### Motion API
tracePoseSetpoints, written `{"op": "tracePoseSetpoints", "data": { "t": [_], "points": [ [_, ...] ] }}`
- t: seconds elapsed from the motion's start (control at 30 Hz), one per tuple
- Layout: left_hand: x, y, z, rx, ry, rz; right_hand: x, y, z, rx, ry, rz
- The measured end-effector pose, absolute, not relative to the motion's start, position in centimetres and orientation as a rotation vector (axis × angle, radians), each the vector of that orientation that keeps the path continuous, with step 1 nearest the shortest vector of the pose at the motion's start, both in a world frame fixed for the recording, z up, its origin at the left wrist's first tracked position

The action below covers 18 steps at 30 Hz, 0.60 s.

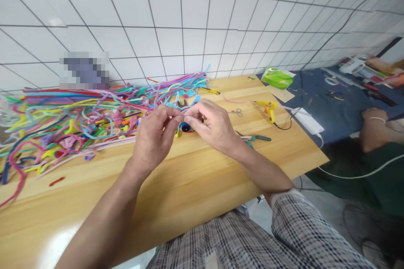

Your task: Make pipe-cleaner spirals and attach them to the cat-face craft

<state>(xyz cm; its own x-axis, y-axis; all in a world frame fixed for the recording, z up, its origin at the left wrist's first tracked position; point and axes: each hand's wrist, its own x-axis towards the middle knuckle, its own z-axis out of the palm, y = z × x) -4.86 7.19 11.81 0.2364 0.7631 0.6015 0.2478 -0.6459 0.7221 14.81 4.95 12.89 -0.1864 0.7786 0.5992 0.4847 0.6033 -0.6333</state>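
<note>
Above the wooden table, my left hand (pixel 154 134) and my right hand (pixel 214 124) meet at the fingertips. Both are closed in a pinch, thumb against forefinger. Whatever they hold is tiny and mostly covered by the fingers, so its kind cannot be made out. Just below and behind the fingertips is a round blue-and-black piece (pixel 185 127), partly covered by my right hand. Light-blue fuzzy pipe cleaners (pixel 172 103) lie just beyond my hands. To their left spreads a large heap of coloured pipe cleaners (pixel 94 113), some straight, others bent or curled.
On the right of the table (pixel 195 189) are a yellow hot glue gun (pixel 268 110), small scissors (pixel 237 112) and dark-handled pliers (pixel 259 138). A yellow cutter knife (pixel 211 90) lies farther back. A white power strip (pixel 308 121) rests at the right edge, near another person's arm (pixel 375 128).
</note>
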Motion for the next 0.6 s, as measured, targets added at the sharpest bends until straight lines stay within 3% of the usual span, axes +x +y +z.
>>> {"op": "tracePoseSetpoints", "data": {
  "t": [0.33, 0.6],
  "points": [
    [-1.0, 6.4, 9.0, 1.316, 0.733, 1.581, 13.9, 5.1, 11.8, -1.043, -1.565, 0.639],
    [-2.9, 7.8, 9.3, 1.788, 0.851, 1.449, 14.7, 5.6, 11.8, -1.026, -1.782, 0.135]
  ]
}}
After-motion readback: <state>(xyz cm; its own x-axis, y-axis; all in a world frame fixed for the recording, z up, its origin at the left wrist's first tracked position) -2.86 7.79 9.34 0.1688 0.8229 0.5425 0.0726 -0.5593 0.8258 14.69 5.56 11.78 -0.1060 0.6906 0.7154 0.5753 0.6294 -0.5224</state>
